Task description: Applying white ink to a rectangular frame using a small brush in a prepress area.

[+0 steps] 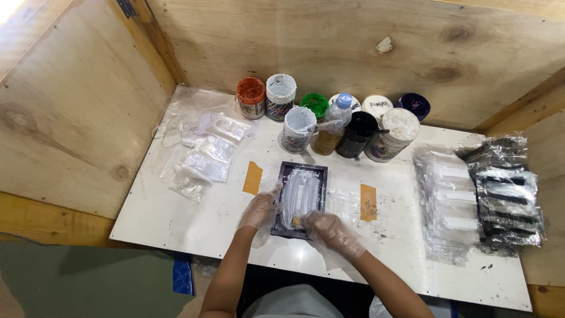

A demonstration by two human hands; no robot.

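Note:
A small black rectangular tray (pixel 286 172) lies at the middle of the white table, its inside smeared with white paste. My left hand (pixel 259 210), in a clear plastic glove, grips the tray's left edge. My right hand (pixel 331 231), also gloved, rests at the tray's near right corner, fingers curled on a small yellowish tool that is mostly hidden. Both forearms reach in from the near edge.
Several paint jars (pixel 297 130) and a bottle with a blue cap (pixel 335 118) stand in a row at the back. Clear plastic bags (pixel 206 154) lie left; packets of white (pixel 448 200) and black (pixel 506 200) pieces lie right. Two orange tape strips (pixel 253 177) flank the tray. Plywood walls enclose the table.

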